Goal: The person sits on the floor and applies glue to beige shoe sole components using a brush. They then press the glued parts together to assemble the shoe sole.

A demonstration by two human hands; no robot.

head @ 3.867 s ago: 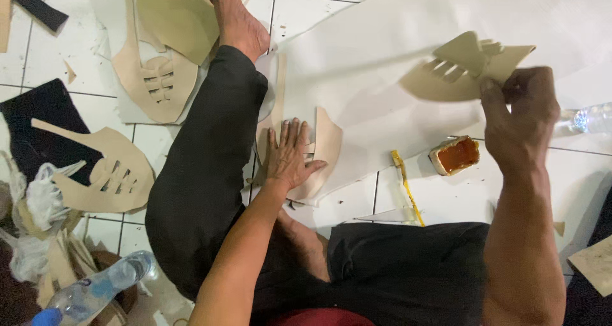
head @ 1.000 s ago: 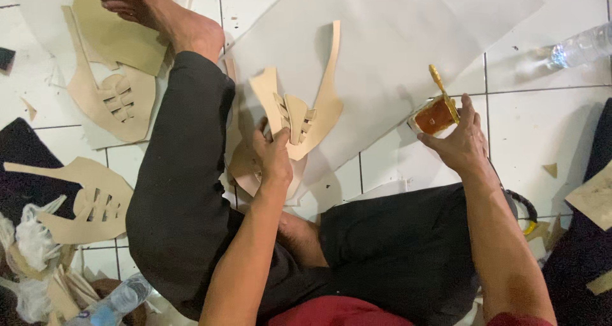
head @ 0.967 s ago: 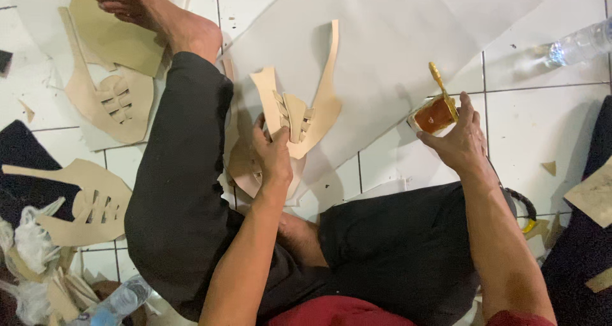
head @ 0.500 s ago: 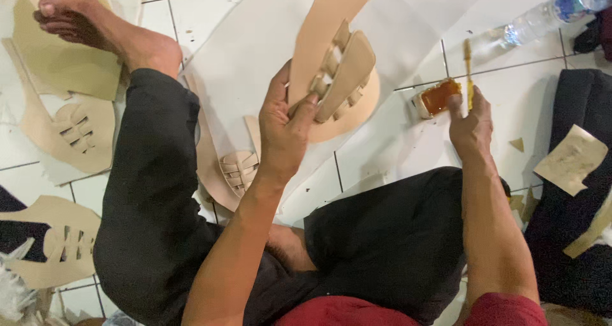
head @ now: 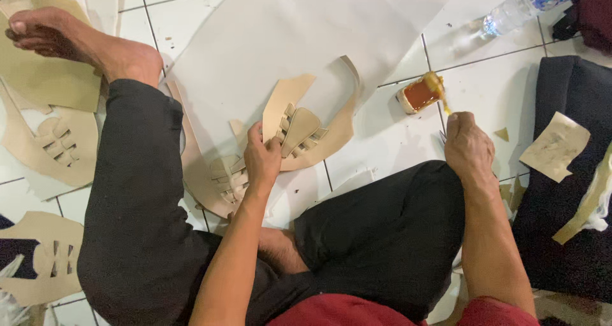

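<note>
Lowered: one cutout (head: 306, 131), two hands (head: 262, 160).

Left hand (head: 262, 161) stretched forward, palm down, fingers curled, thumb spread, grip closed. Right hand (head: 468, 149) out to right side, knuckles up, grip closed in loose fist. Both forearms bare, legs crossed.

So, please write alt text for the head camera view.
A person sits on a tiled floor; the left hand holds a tan cutout on white paper, and the right hand dips a brush into a small glue pot.
</note>
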